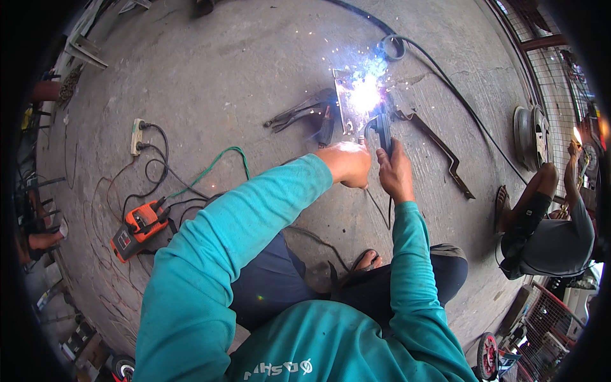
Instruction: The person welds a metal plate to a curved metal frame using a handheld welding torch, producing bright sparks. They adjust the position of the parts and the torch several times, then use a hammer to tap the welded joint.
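My right hand is wrapped around the black handle of a welding electrode holder. Beyond it a bright white-blue arc with flying sparks burns at the edge of an upright metal plate, and glare hides the electrode tip and the joint. Just left of the right hand, my left hand is closed, near the plate's lower end; what its fingers grip is hidden. Dark locking pliers lie left of the plate, their jaws toward it. A bent flat metal bar extends to the right of the arc.
An orange welding machine sits on the concrete at left, near a power strip with two plugs. Black cable and green cable cross the floor. Wheel rims stand at right, near another person beside a flame.
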